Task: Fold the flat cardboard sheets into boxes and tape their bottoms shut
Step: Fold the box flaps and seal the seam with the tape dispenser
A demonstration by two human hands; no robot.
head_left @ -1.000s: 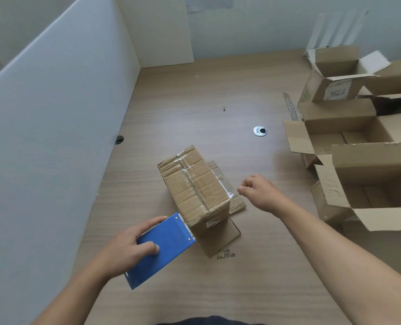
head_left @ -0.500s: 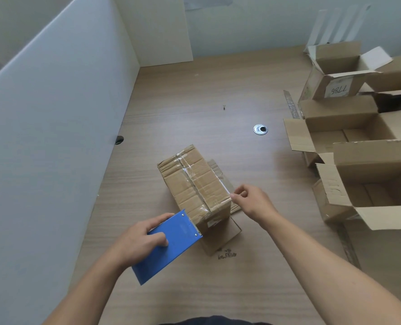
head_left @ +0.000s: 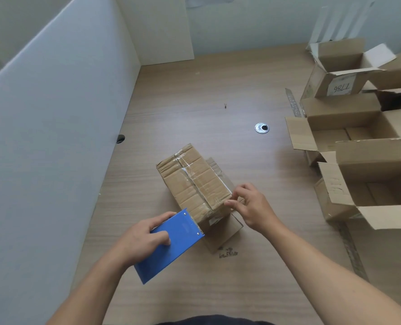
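Observation:
A small brown cardboard box (head_left: 190, 181) stands bottom up on the wooden table (head_left: 218, 109), with clear tape along the seam of its closed flaps. My left hand (head_left: 145, 240) grips a blue tape dispenser (head_left: 171, 245) whose toothed edge touches the box's near end. My right hand (head_left: 248, 207) is at the box's right near corner, fingertips on the taped edge. The box's lower flaps (head_left: 227, 233) splay out on the table beneath it.
Several open folded boxes (head_left: 368, 160) are stacked at the right, one with a label reading 7786 (head_left: 341, 87). A white partition (head_left: 54, 137) runs along the left. A metal grommet hole (head_left: 262, 128) sits in the table behind the box.
My right hand has moved left from open air onto the box's right near corner. The dispenser has edged up against the box's near end.

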